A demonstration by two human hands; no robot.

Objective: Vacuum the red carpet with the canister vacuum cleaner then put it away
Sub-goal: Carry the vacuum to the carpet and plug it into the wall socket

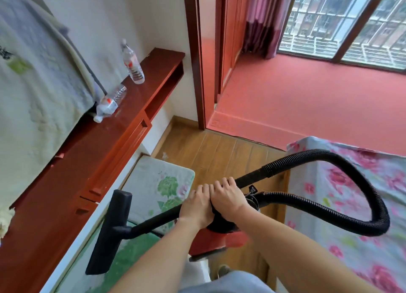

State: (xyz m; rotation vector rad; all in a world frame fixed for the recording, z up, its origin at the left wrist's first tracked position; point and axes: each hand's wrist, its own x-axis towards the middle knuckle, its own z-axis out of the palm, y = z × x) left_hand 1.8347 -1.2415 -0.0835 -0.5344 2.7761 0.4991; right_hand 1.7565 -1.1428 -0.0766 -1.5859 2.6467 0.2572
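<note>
Both of my hands grip the black vacuum wand (153, 220) side by side: my left hand (195, 207) lower on the tube, my right hand (228, 197) just above it. The wide black floor nozzle (109, 231) hangs at the lower left, over a green mat. A ribbed black hose (342, 207) loops to the right over the bed and back to the red and black canister (219, 235), which sits under my hands and is mostly hidden. The red carpet (307, 99) covers the raised area by the window, beyond the wooden floor (215, 152).
A red wooden shelf unit (131, 108) along the left wall carries one standing water bottle (133, 62) and one lying bottle (108, 105). A floral-covered bed (351, 205) fills the right. A floral cushion (158, 183) lies on the floor. A dark red door frame (195, 57) borders the carpet.
</note>
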